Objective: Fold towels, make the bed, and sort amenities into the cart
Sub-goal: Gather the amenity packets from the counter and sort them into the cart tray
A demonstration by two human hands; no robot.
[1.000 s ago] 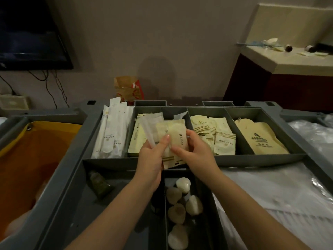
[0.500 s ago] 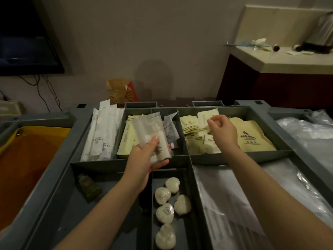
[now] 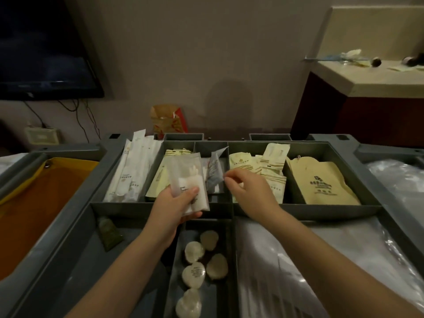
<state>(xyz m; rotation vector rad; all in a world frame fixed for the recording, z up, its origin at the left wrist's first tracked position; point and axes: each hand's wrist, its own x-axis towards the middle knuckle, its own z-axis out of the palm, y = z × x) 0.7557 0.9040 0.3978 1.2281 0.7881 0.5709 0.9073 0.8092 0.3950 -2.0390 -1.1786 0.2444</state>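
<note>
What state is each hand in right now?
Left hand: holding clear packets.
Right hand: fingers curled by the grey sachet; grip cannot be told.

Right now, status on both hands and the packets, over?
Left grip holds clear packets over the cart tray. Right grip at grey sachet, hold unclear. Nothing in the way.

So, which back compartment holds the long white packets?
The leftmost compartment: its long white packets stick out past the far rim, while the others hold yellowish or grey ones.

Left hand (image 3: 176,203) grips clear packets (image 3: 186,177); right hand (image 3: 249,191) just beside grey sachet (image 3: 214,176).
</note>
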